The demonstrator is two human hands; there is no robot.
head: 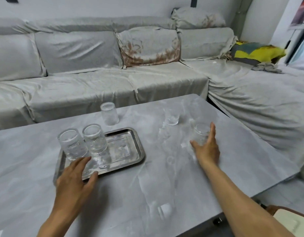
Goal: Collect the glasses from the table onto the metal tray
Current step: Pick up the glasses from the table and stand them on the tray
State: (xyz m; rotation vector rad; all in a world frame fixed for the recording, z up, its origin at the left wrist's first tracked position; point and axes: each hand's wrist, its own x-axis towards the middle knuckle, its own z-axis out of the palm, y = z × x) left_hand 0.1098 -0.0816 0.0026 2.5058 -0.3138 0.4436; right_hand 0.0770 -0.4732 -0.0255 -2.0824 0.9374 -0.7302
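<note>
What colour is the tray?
Shiny silver metal tray, seen in the head view.

We see soft, even indoor light, faint shadows, pale glare on the bench, and edges bowed by wide-angle distortion.

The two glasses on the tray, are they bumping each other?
Cannot tell. In the head view the left glass and right glass on the metal tray stand side by side; their clear walls blur together.
</note>
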